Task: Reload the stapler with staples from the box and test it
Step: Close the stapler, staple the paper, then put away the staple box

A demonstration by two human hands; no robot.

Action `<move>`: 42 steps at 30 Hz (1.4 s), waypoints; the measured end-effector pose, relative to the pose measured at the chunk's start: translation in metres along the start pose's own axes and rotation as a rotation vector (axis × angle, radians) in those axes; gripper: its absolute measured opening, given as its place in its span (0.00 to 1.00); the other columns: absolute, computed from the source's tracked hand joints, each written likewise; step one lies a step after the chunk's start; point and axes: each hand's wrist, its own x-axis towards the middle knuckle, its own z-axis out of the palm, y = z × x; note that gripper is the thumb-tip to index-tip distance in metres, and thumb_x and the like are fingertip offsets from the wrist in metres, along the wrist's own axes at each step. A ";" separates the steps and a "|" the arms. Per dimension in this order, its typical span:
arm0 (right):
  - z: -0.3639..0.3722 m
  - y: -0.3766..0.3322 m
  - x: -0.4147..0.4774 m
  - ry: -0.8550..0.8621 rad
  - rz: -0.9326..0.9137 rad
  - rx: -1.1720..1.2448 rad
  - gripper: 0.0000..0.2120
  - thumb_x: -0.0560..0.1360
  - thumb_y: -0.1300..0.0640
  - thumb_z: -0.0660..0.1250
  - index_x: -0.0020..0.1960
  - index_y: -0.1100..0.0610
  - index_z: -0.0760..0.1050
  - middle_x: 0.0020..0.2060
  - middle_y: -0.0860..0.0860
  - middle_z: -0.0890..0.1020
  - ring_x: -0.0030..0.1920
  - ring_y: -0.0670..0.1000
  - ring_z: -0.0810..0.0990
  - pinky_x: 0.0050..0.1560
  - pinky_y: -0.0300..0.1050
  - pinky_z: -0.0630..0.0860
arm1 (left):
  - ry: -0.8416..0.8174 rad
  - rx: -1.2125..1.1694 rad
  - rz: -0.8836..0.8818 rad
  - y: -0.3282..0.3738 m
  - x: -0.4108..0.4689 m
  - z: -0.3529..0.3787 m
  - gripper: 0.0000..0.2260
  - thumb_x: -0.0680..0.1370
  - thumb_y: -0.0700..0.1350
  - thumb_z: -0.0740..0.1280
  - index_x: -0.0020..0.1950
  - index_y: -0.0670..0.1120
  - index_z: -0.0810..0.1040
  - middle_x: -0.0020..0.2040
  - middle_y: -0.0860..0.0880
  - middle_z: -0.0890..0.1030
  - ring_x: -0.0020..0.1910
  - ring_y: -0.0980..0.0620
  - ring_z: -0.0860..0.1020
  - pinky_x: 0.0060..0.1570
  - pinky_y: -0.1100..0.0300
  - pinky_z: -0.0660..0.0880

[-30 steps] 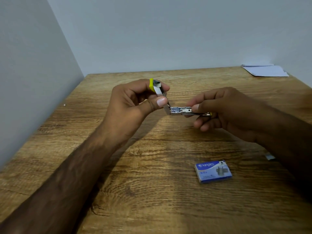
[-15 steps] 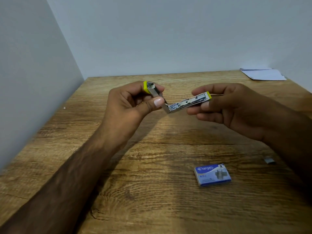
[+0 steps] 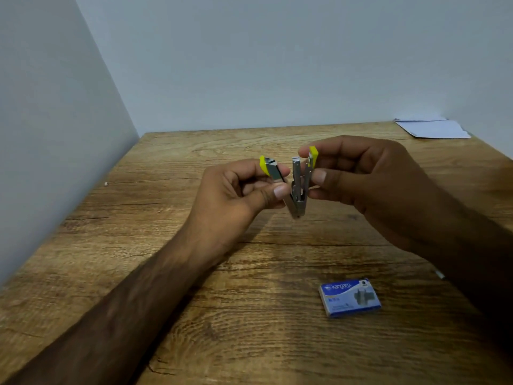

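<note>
The stapler (image 3: pixel 297 187) is up in the air above the table (image 3: pixel 249 315), held between two hands. It is folded open like a letter V, with the joint at the bottom and the yellow ends at the top. The left hand (image 3: pixel 236 195) pinches the left arm of the stapler between thumb and fingers, just under its yellow tip. The right hand (image 3: pixel 369 179) pinches the right arm the same way, with the thumb pressed on its side. A thin metal bar stands upright in the middle of the V, between the two grips. Below the right hand, nearer to the person, a small blue box (image 3: pixel 350 297) of staples lies flat and shut on the table. Far behind the right hand, at the back corner, lie some white papers (image 3: pixel 433 128). Gray walls (image 3: pixel 249 56) stand behind and to the left.
</note>
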 end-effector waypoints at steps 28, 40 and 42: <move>0.008 -0.002 -0.006 -0.002 -0.113 -0.412 0.19 0.69 0.70 0.77 0.58 0.59 0.84 0.46 0.58 0.87 0.46 0.54 0.87 0.47 0.46 0.86 | -0.107 0.094 -0.059 -0.001 -0.008 0.010 0.10 0.75 0.35 0.73 0.57 0.37 0.84 0.45 0.33 0.86 0.48 0.36 0.86 0.51 0.41 0.84; 0.003 -0.006 -0.002 -0.074 0.126 -0.078 0.13 0.74 0.58 0.72 0.59 0.51 0.83 0.48 0.60 0.87 0.45 0.55 0.87 0.45 0.54 0.86 | -0.084 -0.065 -0.111 0.012 -0.005 0.011 0.16 0.74 0.33 0.73 0.59 0.40 0.74 0.53 0.22 0.77 0.43 0.37 0.85 0.44 0.44 0.84; 0.004 -0.004 -0.003 -0.093 0.166 -0.115 0.15 0.74 0.56 0.71 0.60 0.49 0.82 0.45 0.58 0.87 0.43 0.52 0.87 0.41 0.49 0.85 | -0.114 -0.011 -0.125 0.013 -0.006 0.009 0.21 0.72 0.32 0.75 0.62 0.42 0.73 0.50 0.24 0.80 0.42 0.36 0.85 0.43 0.45 0.85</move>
